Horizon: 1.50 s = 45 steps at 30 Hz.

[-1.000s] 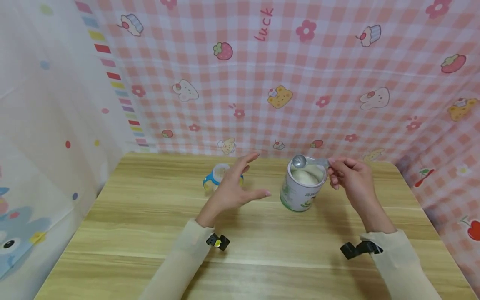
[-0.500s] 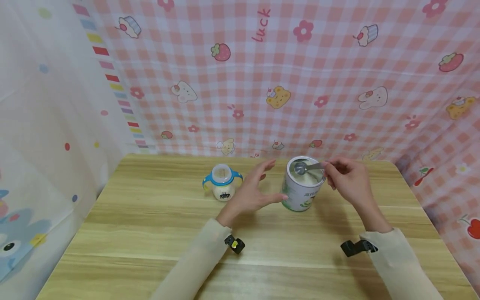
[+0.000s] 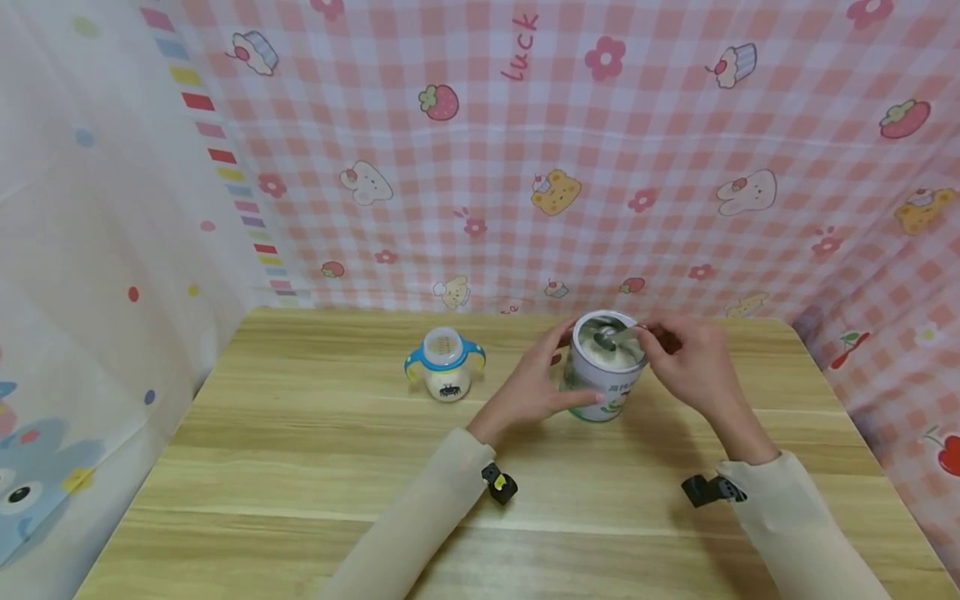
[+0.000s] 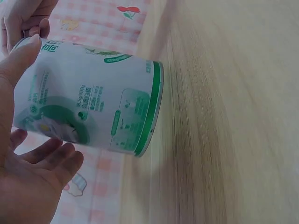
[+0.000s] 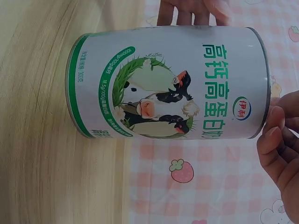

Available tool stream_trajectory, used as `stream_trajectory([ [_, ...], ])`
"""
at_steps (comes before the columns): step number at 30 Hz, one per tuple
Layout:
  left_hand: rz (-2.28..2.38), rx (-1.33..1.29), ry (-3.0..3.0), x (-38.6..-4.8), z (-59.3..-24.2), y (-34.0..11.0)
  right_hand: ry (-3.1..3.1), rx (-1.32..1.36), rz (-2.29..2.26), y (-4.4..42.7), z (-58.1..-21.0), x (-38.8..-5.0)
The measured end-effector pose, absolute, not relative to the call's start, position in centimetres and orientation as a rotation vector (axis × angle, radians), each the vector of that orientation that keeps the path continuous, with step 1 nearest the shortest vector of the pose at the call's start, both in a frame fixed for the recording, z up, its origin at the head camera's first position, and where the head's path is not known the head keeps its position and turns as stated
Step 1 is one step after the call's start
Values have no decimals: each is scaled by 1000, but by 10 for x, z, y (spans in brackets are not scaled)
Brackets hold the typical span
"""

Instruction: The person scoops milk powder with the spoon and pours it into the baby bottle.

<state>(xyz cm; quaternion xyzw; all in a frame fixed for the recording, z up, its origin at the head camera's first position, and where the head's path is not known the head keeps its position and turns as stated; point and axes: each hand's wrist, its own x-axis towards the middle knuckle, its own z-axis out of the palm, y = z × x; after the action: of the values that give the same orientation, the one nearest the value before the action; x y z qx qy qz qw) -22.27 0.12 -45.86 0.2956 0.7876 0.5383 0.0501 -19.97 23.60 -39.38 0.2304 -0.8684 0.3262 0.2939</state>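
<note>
A white-and-green milk powder can (image 3: pixel 600 385), printed with a cow's head in the right wrist view, stands upright on the table with its top off and pale powder inside. My left hand (image 3: pixel 532 385) holds the can from its left side, thumb on the front and fingers round the back. The right hand (image 3: pixel 693 354) pinches the handle of a metal measuring spoon (image 3: pixel 606 340) over the can's right rim. The spoon's bowl is inside the can, at the powder. In the right wrist view the spoon is hidden; the can (image 5: pixel 163 88) covers most of the left hand's fingers.
A baby bottle (image 3: pixel 447 379) with a blue collar and two side handles stands left of the can. The wooden table (image 3: pixel 300 467) ends at a pink checked cloth (image 3: pixel 465 150) behind. A white cloth (image 3: pixel 150 208) hangs at the left.
My left hand has moved right, from in front of the baby bottle to the can, and now holds it. The spoon has gone from above the rim down into the can.
</note>
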Motion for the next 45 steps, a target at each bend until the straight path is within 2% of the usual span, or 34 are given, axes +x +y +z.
stream_trajectory([
  [8,1718,912,2363,-227,-464,11,-2303,782,664,236,-394,-199],
  [19,1719,860,2363,-226,-465,11,-2434,841,568,225,-388,-198],
  [27,1720,876,2366,-225,-466,12,-2522,806,625,217,-383,-198],
  [45,1710,862,2371,-224,-467,12,-2743,551,858,207,-377,-196],
])
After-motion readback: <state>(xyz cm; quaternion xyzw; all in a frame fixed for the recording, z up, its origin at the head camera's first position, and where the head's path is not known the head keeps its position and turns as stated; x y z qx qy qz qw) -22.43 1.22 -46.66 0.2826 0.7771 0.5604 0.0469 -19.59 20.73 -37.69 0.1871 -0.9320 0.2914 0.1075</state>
